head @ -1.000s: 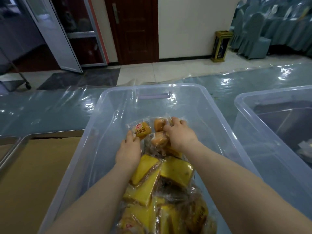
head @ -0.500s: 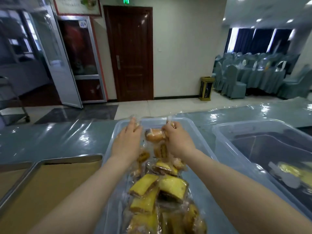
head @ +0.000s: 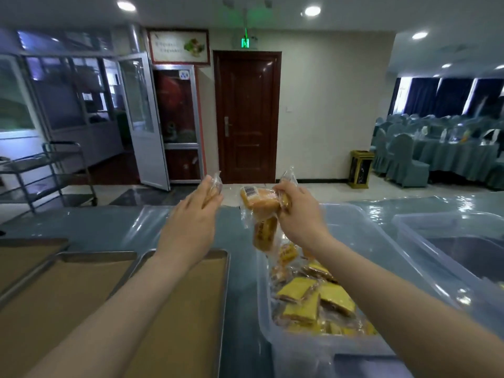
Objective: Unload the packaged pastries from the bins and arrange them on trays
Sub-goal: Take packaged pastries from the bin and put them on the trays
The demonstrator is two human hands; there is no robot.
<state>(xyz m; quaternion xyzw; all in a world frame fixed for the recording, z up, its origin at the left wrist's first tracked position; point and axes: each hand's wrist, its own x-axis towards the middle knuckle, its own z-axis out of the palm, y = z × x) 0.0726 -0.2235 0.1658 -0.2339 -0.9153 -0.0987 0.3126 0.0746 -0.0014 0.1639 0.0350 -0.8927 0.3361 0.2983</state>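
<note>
My left hand [head: 191, 222] is raised above the far end of a metal tray [head: 174, 309] lined with brown paper and holds a small wrapped pastry [head: 214, 186], mostly hidden behind the fingers. My right hand [head: 297, 214] is lifted over the clear plastic bin [head: 362, 233] and grips a bunch of wrapped golden buns [head: 259, 205], one dangling below. In the bin lie several wrapped yellow cake slices [head: 313, 298] and more buns [head: 286, 255].
Two more paper-lined trays [head: 68, 285] sit to the left of the first. A second clear bin [head: 458, 241] stands at the right. The table is covered in shiny plastic sheeting [head: 114, 225]. A metal cart [head: 49, 173] stands beyond the table at left.
Both hands rose out of the bin with pastries. My left hand swung left over the tray, and the view lifted toward the room.
</note>
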